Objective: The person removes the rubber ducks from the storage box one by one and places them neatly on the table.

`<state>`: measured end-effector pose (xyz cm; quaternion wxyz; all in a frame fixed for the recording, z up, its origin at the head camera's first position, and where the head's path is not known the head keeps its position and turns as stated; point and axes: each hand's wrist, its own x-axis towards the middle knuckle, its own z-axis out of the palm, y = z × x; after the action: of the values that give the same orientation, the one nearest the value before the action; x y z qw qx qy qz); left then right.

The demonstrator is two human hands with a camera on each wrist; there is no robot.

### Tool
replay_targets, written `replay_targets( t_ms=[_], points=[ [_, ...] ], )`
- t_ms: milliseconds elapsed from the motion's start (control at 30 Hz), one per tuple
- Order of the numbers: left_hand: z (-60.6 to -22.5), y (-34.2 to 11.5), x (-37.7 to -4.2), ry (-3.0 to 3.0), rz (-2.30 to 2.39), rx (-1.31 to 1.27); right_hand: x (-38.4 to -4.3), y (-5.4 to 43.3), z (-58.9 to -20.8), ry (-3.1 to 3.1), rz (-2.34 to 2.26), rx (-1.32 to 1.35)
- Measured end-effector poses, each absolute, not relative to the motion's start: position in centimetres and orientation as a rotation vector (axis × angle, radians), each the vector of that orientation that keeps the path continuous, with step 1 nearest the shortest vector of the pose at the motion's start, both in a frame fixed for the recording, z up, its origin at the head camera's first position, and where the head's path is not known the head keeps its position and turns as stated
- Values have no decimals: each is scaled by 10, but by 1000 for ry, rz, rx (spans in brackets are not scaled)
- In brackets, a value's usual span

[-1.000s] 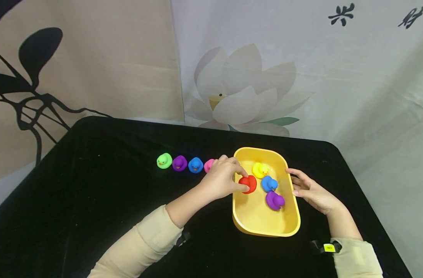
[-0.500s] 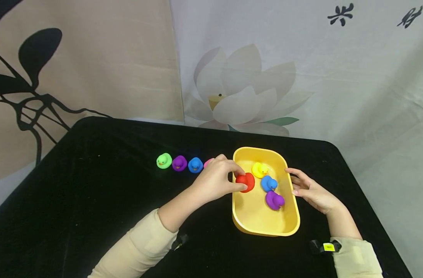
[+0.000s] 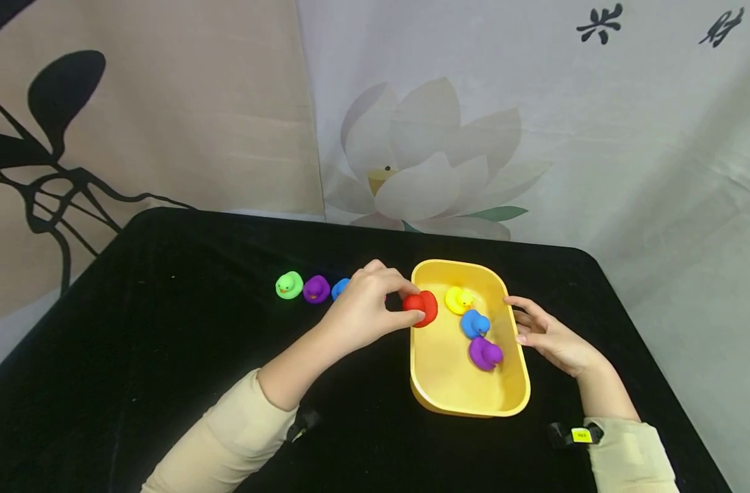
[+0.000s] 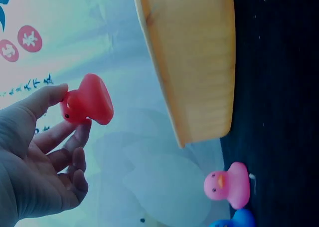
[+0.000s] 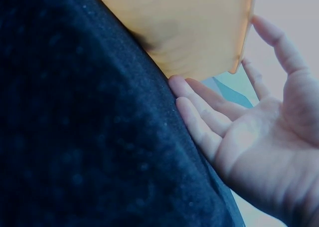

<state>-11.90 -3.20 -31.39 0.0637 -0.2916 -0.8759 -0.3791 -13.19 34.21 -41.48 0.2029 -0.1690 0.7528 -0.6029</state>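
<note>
My left hand (image 3: 365, 305) pinches a red rubber duck (image 3: 425, 308) between thumb and fingertips. In the head view the duck overlaps the left rim of a yellow plastic bin (image 3: 467, 397); the left wrist view shows it held up, apart from the bin. Inside the bin lie a yellow duck (image 3: 456, 299), a blue duck (image 3: 475, 323) and a purple duck (image 3: 486, 354). My right hand (image 3: 553, 337) rests its loosely extended fingers against the bin's right side, the thumb by the rim (image 5: 247, 17).
Left of the bin, a row of ducks stands on the black cloth (image 3: 184, 356): green (image 3: 288, 285), purple (image 3: 316, 289), blue (image 3: 339, 288) partly behind my hand, and pink (image 4: 229, 184), mostly hidden in the head view. A printed curtain (image 3: 227, 103) hangs behind the table.
My left hand has moved left and slightly away from me with the red duck, from over the bin's inside to its left rim. The right hand stays at the bin's side.
</note>
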Motion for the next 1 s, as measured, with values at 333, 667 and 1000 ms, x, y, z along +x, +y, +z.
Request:
replay_targets(
  t_ms=[333,667,1000],
  points=[
    [-309,-50,-116,-2546,-1193,-829,-133,342,-416,2070,-1701,-467],
    [-308,-76,-119,-2498,-1163,-724,-132,342,-414,2083,-1690,-460],
    [-310,-104,-123,-2476,-1095,-657,-131,341,-414,2106,-1674,-474]
  ],
)
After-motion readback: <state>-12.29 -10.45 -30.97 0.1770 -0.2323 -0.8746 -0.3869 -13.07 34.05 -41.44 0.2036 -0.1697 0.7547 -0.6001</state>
